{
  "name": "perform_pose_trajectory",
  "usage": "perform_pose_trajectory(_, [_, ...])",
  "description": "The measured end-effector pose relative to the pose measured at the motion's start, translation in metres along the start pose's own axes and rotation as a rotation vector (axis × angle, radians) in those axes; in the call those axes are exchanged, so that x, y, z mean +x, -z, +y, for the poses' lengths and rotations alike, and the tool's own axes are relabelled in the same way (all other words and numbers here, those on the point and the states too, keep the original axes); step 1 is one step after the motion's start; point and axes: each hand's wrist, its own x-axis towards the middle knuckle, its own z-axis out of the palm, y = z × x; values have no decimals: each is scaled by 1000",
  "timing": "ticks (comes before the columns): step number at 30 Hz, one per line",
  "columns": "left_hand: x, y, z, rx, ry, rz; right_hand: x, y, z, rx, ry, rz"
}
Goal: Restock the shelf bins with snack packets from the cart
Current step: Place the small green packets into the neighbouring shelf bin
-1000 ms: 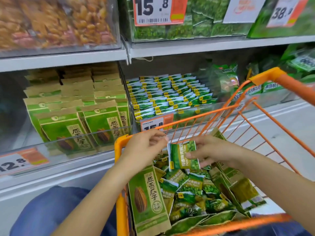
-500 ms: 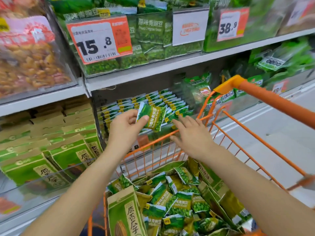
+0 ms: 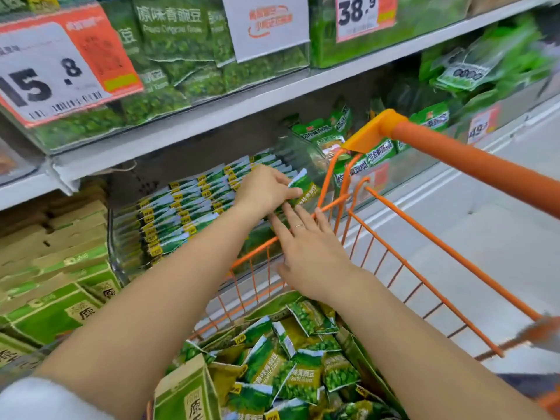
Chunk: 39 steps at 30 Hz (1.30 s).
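1. Left hand (image 3: 263, 189) over the shelf bin (image 3: 121, 237), fingers pinched on one green packet (image 3: 304, 189) at the right end of the rows (image 3: 194, 204) already standing there.
2. Right hand (image 3: 309, 253) flat above the cart rim (image 3: 391, 234), fingers straight and slightly apart, tips just below the packet; holding nothing.
3. Best done by sliding the packet upright into the gap at the row's end, label forward; steadying neighbours with the right hand; avoiding crushing.
4. More packets loose in the cart (image 3: 291, 368), waiting.
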Motion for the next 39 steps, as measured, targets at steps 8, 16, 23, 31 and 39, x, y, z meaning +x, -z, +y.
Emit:
perform_pose_trajectory(8, [10, -10, 22, 372, -122, -135, -2, 0, -1, 30, 4, 30])
perform_pose_trajectory(16, [23, -9, 31, 512, -83, -342, -2, 0, -1, 41, 4, 32])
perform_pose_trajectory(23, [31, 7, 24, 524, -73, -554, -1, 2, -1, 46, -1, 12])
perform_pose_trajectory(31, [36, 0, 19, 665, -122, -419, -1, 2, -2, 43, -1, 19])
perform_pose_trajectory(39, [35, -5, 3, 390, -165, -345, 0, 1, -3, 38, -3, 23])
